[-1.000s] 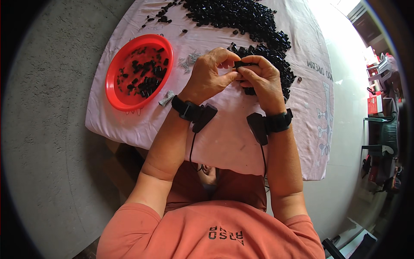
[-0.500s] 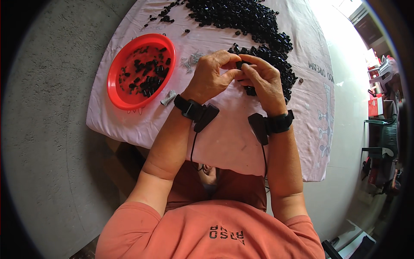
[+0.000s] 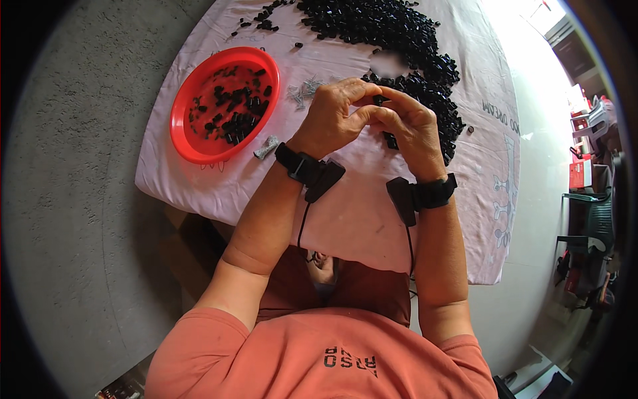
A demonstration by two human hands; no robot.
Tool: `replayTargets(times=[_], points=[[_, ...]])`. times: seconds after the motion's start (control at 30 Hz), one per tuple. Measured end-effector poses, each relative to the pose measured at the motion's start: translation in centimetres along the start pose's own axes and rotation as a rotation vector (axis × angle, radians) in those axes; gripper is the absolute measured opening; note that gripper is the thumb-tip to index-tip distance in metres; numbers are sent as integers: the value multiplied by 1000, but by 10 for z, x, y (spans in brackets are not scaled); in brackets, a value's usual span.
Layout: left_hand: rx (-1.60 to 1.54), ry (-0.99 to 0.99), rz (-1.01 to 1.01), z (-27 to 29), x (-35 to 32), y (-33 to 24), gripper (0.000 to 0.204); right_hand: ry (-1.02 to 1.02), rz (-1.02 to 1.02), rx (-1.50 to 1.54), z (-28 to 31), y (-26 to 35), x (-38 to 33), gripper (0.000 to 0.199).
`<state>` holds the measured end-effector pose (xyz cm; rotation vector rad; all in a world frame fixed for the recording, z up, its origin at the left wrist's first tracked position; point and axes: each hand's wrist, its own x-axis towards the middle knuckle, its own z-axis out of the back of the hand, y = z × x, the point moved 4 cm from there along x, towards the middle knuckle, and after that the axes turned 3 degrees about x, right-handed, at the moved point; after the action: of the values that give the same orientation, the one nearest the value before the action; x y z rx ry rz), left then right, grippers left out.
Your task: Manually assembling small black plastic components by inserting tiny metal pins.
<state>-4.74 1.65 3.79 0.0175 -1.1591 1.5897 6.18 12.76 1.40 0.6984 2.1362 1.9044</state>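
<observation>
My left hand (image 3: 335, 118) and my right hand (image 3: 413, 130) meet over the table, fingertips pinched together. Between them sits a small black plastic piece (image 3: 379, 100), mostly covered by the fingers. Whether a tiny second part is in the pinch, I cannot tell. Behind and to the right of my right hand lies a heap of similar black pieces (image 3: 435, 100). A little beyond my left hand are several thin silvery pins or screws (image 3: 304, 92), loose on the cloth. To the left, a red basin (image 3: 179, 133) holds a scatter of black pieces.
A pale printed cloth (image 3: 345, 213) covers the table. By my left wrist rests a small greyish bundle (image 3: 266, 147). More black pieces (image 3: 372, 26) spread across the far side. Each wrist wears a black strap with a cabled device. Chairs (image 3: 598, 213) stand at the far right.
My hands stay together at nearly the same spot, with the fingers drawn closer over the black piece, so less of it shows. The whole view has shifted slightly.
</observation>
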Motion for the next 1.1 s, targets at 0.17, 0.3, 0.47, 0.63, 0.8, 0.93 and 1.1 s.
replayTargets(times=[0.17,0.3,0.47,0.63,0.8,0.93,1.1], points=[[-18,-25,-25,-1,0,-2,26,7,12,-12,3,-1,0,29],[0,-25,-39,-2,0,-2,25,-11,-18,86,1,1,-1,26],[-32,-62,-28,-2,1,-4,22,1,10,53,3,0,0,27],[89,-232,61,9,1,5,20,-170,-3,101,12,5,0,29],[422,-582,208,52,-7,37,20,-247,-55,51,23,10,-2,27],[489,-802,368,89,-23,61,18,-49,-168,-3,20,10,-4,25],[712,-853,395,113,-40,83,18,26,-239,-45,14,5,-5,22]])
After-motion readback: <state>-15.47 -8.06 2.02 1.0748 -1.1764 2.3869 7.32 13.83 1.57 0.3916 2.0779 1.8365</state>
